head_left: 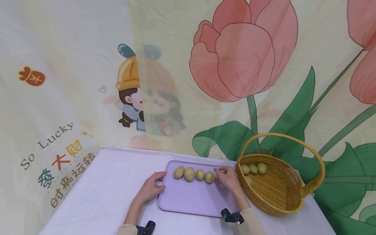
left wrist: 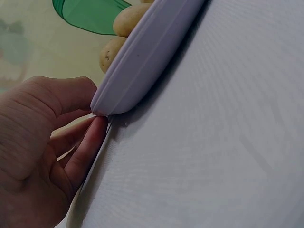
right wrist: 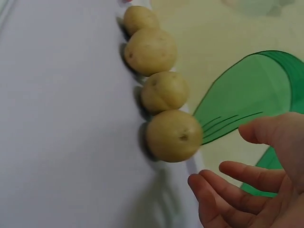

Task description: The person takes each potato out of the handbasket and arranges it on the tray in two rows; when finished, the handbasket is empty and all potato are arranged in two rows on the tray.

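Observation:
A row of several potatoes (head_left: pixel 189 174) lies along the far side of a light purple tray (head_left: pixel 191 202). At the tray's left edge, my left hand (head_left: pixel 151 187) pinches the rim; in the left wrist view its fingertips meet the tray's corner (left wrist: pixel 137 71). My right hand (head_left: pixel 227 178) hovers over the tray's right side, just beyond the rightmost potato (head_left: pixel 209 177). The right wrist view shows that hand's fingers (right wrist: pixel 251 178) spread and loosely bent, apart from the nearest potato (right wrist: pixel 174 136), with nothing between them.
A wicker basket (head_left: pixel 282 209) with a tall arched handle stands right of the tray, close to my right forearm. Several potatoes (head_left: pixel 252 168) sit at its far left side. White cloth (head_left: pixel 102 195) covers the table, and a printed curtain (head_left: pixel 164 32) hangs behind it.

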`<state>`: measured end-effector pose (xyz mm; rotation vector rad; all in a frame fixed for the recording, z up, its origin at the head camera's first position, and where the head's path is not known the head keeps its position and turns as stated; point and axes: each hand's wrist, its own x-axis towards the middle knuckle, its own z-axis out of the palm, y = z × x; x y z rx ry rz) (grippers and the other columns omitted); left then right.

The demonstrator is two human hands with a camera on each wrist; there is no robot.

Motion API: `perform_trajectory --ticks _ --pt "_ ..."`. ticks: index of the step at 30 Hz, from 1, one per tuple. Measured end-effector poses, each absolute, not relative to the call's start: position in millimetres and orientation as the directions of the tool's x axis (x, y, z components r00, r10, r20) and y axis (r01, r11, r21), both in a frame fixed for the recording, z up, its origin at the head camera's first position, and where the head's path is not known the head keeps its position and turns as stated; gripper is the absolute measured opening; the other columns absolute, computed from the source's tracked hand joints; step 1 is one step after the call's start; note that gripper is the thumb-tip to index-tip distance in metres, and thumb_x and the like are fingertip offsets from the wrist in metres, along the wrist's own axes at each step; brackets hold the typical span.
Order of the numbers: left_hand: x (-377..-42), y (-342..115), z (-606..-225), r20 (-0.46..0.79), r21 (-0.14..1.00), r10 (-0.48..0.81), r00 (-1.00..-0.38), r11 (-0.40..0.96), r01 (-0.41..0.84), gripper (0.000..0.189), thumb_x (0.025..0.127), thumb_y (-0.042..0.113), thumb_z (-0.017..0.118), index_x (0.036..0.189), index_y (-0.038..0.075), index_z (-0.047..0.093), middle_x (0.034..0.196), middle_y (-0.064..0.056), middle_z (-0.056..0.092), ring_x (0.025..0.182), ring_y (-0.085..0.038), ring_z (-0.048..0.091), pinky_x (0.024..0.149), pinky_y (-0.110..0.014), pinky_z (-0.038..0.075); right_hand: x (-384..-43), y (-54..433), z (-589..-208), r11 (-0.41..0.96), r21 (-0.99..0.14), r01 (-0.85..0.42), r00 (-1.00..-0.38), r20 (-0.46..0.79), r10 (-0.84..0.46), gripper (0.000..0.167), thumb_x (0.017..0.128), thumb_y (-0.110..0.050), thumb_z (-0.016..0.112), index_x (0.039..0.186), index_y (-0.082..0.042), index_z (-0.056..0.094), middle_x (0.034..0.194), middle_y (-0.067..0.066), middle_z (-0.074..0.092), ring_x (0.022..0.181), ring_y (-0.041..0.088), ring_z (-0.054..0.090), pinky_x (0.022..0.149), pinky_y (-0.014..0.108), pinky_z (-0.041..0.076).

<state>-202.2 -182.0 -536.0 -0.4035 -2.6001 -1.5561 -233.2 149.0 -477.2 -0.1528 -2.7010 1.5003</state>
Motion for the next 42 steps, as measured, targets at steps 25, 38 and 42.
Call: perform_trajectory --ticks 25,38,42 --pt "-204.3 -183.0 -534.0 0.193 0.860 0.174 -0.966 0.443 0.252 0.054 0.078 -0.008 0.072 0.130 -0.007 0.058 0.124 -0.019 0.059 0.105 -0.033 0.058 0.080 -0.028 0.059 -229.4 248.8 -443.0 0.538 -0.835 -0.113 -0.986 0.160 0.041 0.035 0.098 -0.016 0.059 0.124 0.007 0.061 0.115 0.023 0.064 0.100 0.025 0.064 0.077 0.020 0.053" --pt "-203.6 -184.7 -545.4 0.354 0.815 0.214 -0.910 0.407 0.412 0.050 0.077 0.000 0.070 0.126 -0.008 0.059 0.115 -0.018 0.061 0.095 -0.020 0.059 0.073 -0.027 0.059 -219.9 274.9 -470.6 0.672 -0.740 -0.029 -0.998 0.053 0.016 0.033 0.089 -0.006 0.067 0.112 0.015 0.061 0.102 0.025 0.065 0.098 0.039 0.062 0.069 0.029 0.054" --pt "-203.5 -183.1 -543.4 0.292 0.844 0.189 -0.937 0.409 0.346 0.051 0.077 -0.002 0.070 0.127 -0.008 0.060 0.119 -0.020 0.060 0.098 -0.026 0.059 0.076 -0.029 0.059 -221.3 276.0 -476.7 0.674 -0.739 0.001 -1.000 0.021 0.024 0.031 0.089 -0.003 0.065 0.112 0.017 0.061 0.099 0.025 0.066 0.095 0.038 0.062 0.068 0.030 0.053"
